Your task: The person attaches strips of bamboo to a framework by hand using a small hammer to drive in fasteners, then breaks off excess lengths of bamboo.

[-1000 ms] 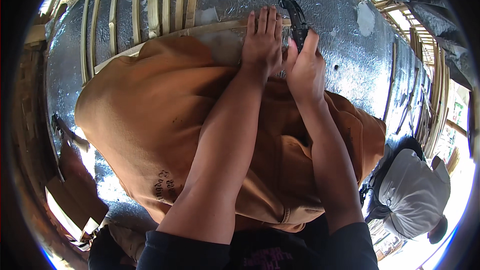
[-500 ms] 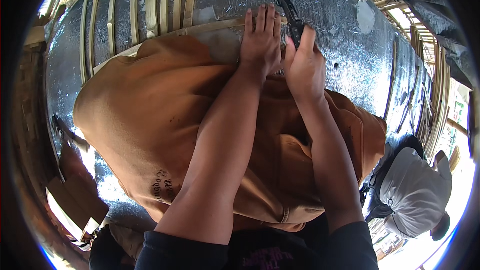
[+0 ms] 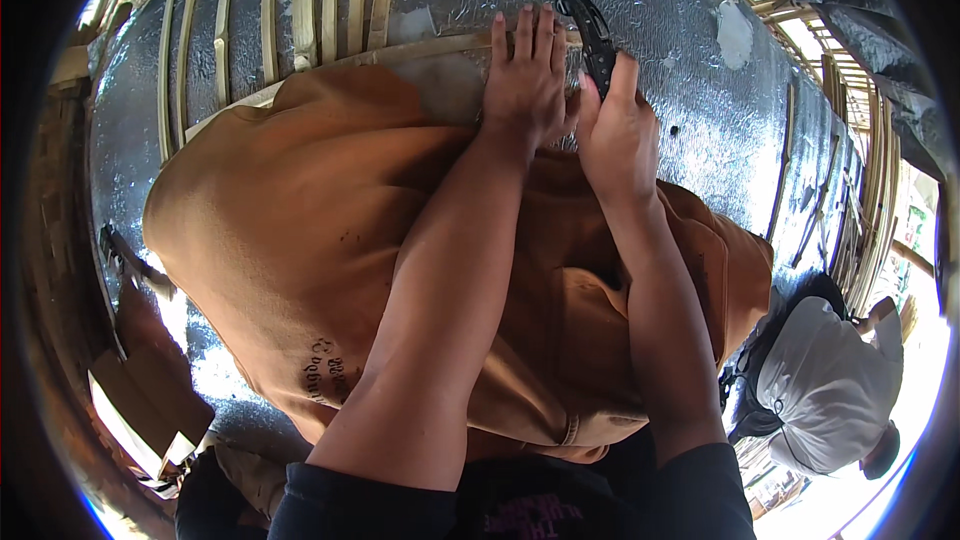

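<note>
My left hand lies flat with its fingers stretched out over the right end of a thin bamboo strip. In my right hand is a black hand tool with a slotted body and a rounded head; its exact kind does not show. My thumb and fingers close round its lower end. The tool's head sits just right of my left fingertips, close to the strip's end, above a silvery foil sheet. Under both forearms spreads a brown cloth garment.
Several upright bamboo slats stand at the upper left. On the right a person in a pale shirt bends over. Cardboard lies at the lower left, below another dark tool. Dark sheeting hangs at the upper right.
My right hand and the black tool have shifted slightly right and down. My left hand stays nearly in place on the strip.
</note>
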